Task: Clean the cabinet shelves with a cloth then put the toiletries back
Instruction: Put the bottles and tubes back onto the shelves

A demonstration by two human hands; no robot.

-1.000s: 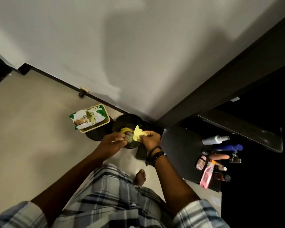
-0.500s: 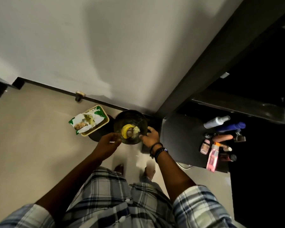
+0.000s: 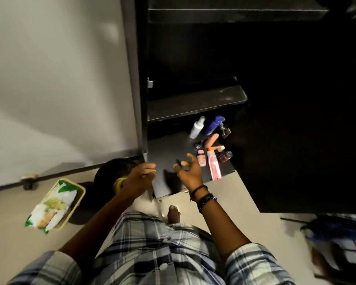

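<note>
Pink tube point(image 3: 214, 167) just beside right hand point(image 3: 188, 173)

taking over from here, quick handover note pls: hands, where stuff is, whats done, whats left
Left hand: loosely curled, nothing visible in it, above the dark bowl.
Right hand: open, fingers spread, empty, over the cabinet's dark bottom ledge.
Yellow cloth: in the bowl on the floor, partly hidden by the left hand.
Toiletries: clustered on the ledge, not on the shelf above.
Done: cloth is set down; whether the shelves were wiped cannot be told.
Left: put the toiletries back on the shelves.
</note>
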